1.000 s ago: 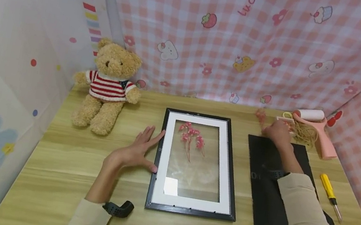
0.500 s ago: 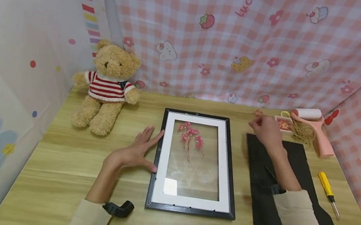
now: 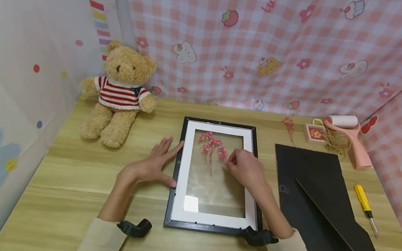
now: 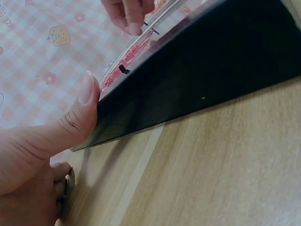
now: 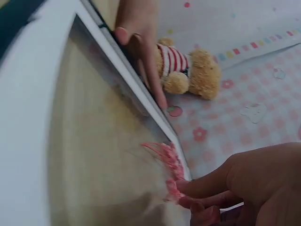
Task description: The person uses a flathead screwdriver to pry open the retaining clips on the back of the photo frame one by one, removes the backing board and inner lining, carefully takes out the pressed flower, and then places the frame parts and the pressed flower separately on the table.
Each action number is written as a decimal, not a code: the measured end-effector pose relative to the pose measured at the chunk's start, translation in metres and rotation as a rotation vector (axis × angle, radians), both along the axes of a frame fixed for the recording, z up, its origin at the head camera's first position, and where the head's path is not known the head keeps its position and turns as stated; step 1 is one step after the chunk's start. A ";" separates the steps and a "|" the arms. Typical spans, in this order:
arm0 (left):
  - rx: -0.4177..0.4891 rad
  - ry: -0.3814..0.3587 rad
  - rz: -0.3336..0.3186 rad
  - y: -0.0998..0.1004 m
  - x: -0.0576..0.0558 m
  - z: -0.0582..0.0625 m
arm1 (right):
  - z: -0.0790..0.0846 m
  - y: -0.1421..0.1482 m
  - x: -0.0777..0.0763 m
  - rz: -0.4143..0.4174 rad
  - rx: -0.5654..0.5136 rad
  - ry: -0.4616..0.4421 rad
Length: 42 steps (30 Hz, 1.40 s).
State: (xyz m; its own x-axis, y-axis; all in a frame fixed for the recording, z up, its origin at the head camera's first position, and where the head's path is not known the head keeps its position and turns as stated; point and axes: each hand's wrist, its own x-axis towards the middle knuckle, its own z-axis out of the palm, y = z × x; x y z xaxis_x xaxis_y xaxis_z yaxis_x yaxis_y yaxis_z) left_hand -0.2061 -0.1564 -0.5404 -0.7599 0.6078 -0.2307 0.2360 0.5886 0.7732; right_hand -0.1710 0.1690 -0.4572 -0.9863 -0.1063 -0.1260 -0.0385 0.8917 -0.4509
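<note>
A black picture frame (image 3: 214,229) with a white mat (image 3: 210,219) and clear pane lies flat on the wooden table. Pink dried flowers (image 3: 211,144) lie on the pane's upper part. At the frame's left side, my left hand (image 3: 150,167) has its fingers spread, with thumb and index fingertip against the edge; the left wrist view shows the thumb (image 4: 77,110) on the black side. Over the pane, my right hand (image 3: 248,171) has its fingertips at the right flower cluster. From the right wrist, thumb and finger pinch the end of the flowers (image 5: 170,162).
Right of the frame lies a black backing board (image 3: 308,195) with its stand raised. Beyond it are a yellow screwdriver (image 3: 367,209), pink lint roller (image 3: 354,143), twine (image 3: 337,142), small box (image 3: 314,134) and another dried sprig (image 3: 289,126). A teddy bear (image 3: 120,95) sits back left.
My right hand has come from the small box and the sprig at the back right, leftward and nearer, to the flowers on the pane. My left hand has stayed at the frame's edge.
</note>
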 end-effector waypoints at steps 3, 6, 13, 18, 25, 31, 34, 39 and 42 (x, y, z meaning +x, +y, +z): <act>0.000 0.001 0.000 0.000 -0.001 0.002 | -0.006 -0.005 0.002 -0.016 0.029 0.000; -0.006 0.010 -0.008 0.001 -0.003 0.002 | -0.009 -0.007 0.004 -0.034 0.054 0.015; -0.013 0.022 -0.016 0.000 -0.005 0.001 | -0.011 -0.007 0.003 -0.037 0.059 0.022; -0.014 0.018 -0.016 0.002 -0.004 0.004 | -0.018 -0.001 0.000 -0.029 0.030 0.029; -0.029 0.020 -0.016 0.004 -0.002 0.005 | -0.012 0.023 -0.009 -0.026 -0.208 -0.051; -0.034 0.011 -0.011 0.004 -0.002 0.003 | -0.002 0.063 -0.021 -0.084 -0.309 -0.137; -0.038 0.001 -0.005 0.004 -0.001 0.003 | -0.001 0.084 -0.028 -0.109 -0.316 -0.140; -0.040 -0.015 0.000 0.002 -0.001 0.001 | -0.003 0.121 -0.046 -0.126 -0.301 -0.143; -0.039 -0.002 -0.004 0.000 -0.001 -0.001 | -0.006 0.141 -0.059 -0.136 -0.249 -0.119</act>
State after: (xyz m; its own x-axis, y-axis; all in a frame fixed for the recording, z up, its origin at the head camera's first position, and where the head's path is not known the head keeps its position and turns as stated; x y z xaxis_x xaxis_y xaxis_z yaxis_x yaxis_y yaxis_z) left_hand -0.2074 -0.1561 -0.5418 -0.7566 0.6015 -0.2564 0.2368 0.6175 0.7501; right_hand -0.2299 0.3101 -0.4635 -0.9735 -0.0160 -0.2282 0.1401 0.7467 -0.6502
